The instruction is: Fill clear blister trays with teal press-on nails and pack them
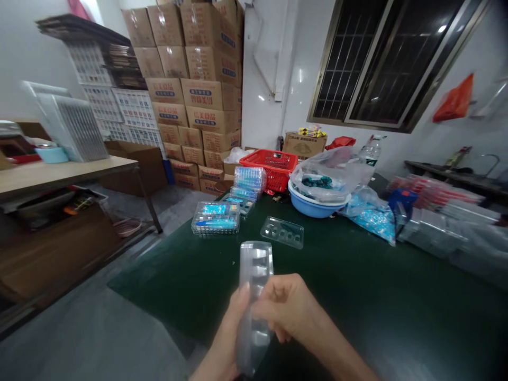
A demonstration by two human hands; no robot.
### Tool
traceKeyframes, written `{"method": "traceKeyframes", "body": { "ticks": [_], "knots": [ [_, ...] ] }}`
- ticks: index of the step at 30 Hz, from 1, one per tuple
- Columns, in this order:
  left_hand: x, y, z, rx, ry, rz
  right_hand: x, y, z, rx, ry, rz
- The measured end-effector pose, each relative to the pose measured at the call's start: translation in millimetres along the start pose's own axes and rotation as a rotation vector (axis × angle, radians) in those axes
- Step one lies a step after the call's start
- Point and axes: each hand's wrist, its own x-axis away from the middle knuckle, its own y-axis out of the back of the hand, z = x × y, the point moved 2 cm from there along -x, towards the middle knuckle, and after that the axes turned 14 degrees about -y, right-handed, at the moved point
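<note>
My left hand grips a stack of clear plastic trays from its left side, with the thumb along the edge. The stack stands nearly upright over the front of the green table, and its moulded hollows face right. At its right edge my right hand is closed, thumb and fingers pinched together against the plastic. Whether a single tray is between those fingertips I cannot make out. Just beyond the stack a single clear tray lies flat. To its left sits a pile of filled clear trays with blue contents.
The green table also bears more filled trays, a red basket, a blue basin with a plastic bag, a bag of blue pieces and stacked clear packaging. Cartons rise behind; a wooden table stands left.
</note>
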Motion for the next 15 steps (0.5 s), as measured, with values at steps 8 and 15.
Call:
{"method": "traceKeyframes", "body": {
  "ticks": [8,15],
  "knots": [
    [4.5,-9.9,-5.9,0.08,0.031,-0.07,0.4,-1.1,0.8,-0.006,-0.011,-0.009],
    [4.6,-17.8,-15.1,0.105,-0.014,-0.066,1.2,-4.4,5.5,0.005,0.02,-0.011]
  ]
}}
